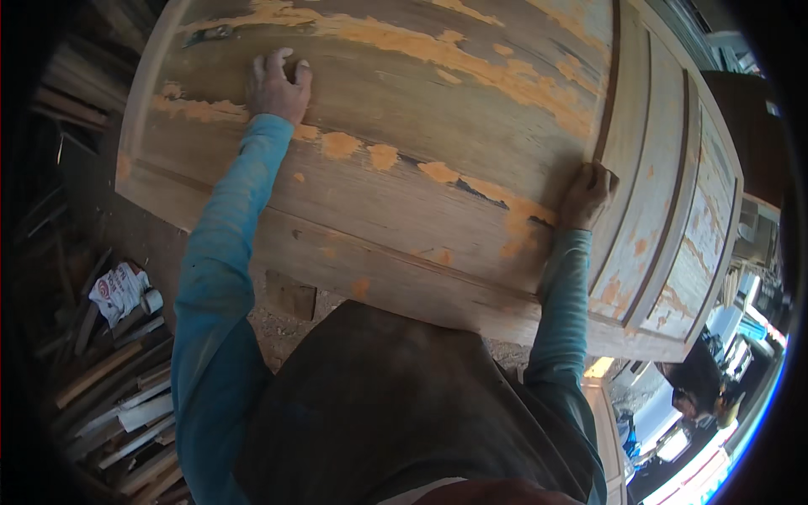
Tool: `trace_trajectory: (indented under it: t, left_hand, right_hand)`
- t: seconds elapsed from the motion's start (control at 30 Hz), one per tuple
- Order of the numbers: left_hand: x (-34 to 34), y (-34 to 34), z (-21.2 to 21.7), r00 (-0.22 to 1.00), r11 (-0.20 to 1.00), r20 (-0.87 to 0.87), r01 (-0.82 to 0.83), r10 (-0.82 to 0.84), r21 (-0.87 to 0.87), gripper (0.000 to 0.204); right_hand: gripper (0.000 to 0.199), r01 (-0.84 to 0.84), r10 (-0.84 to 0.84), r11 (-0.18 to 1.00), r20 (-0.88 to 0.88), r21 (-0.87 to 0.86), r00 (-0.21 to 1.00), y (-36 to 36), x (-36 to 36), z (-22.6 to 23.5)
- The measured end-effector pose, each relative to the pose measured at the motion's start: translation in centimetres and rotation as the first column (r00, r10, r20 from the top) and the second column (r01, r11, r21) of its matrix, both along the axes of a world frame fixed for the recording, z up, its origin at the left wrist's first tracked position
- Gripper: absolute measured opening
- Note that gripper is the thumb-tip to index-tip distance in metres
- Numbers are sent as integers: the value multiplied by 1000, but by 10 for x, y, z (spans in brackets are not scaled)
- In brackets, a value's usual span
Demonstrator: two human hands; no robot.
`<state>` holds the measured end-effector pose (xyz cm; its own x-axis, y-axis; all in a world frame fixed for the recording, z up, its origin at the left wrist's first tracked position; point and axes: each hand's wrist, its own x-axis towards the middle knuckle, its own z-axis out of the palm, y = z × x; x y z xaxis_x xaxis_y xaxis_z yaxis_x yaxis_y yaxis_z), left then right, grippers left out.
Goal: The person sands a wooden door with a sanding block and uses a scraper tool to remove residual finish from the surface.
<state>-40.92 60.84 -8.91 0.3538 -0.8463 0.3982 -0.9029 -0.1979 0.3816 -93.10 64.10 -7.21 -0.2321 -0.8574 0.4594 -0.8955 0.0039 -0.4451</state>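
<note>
A large wooden panel door (404,93) lies across the view in front of me, streaked and dotted with orange filler (497,71). My left hand (280,87) rests on its left part, fingers bent and apart, with nothing visible in them. Beyond that hand, near the far left edge, is a small dark, flat thing (208,36) whose kind I cannot tell. My right hand (589,196) is closed against the panel beside a raised strip (613,101) of the door's frame. Whatever its fingers may hold is hidden.
Stacked wood offcuts (139,421) lie on the floor at the left, near a crumpled white bag (119,292). A wooden block (290,295) shows under the door's near edge. Another pale wooden frame (604,429) stands at the lower right, with cluttered things beyond.
</note>
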Motion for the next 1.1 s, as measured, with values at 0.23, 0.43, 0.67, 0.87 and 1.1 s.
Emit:
trace_trajectory:
  t: [0.23, 0.43, 0.67, 0.87, 1.1]
  left_hand:
    - [-5, 22, 30, 997, 998, -57, -51, 53, 39, 33]
    - [4, -11, 8, 992, 985, -21, 118, -122, -122, 34]
    - [101, -41, 16, 996, 979, -75, -63, 49, -193, 63]
    - [206, -112, -24, 961, 976, 218, -193, 169, 97, 67]
    - [212, -93, -32, 977, 997, 215, 4, 13, -78, 46]
  right_hand:
    - [34, 76, -60, 993, -177, 87, 982, -251, -46, -47]
    - [34, -30, 78, 988, -317, 153, 945, -262, -97, -80]
    - [17, -38, 19, 985, 112, 167, 994, 15, 3, 40]
    - [26, 360, -359, 932, -36, 45, 933, 213, -17, 40]
    - [29, 491, -495, 867, 33, 82, 868, 241, -17, 17]
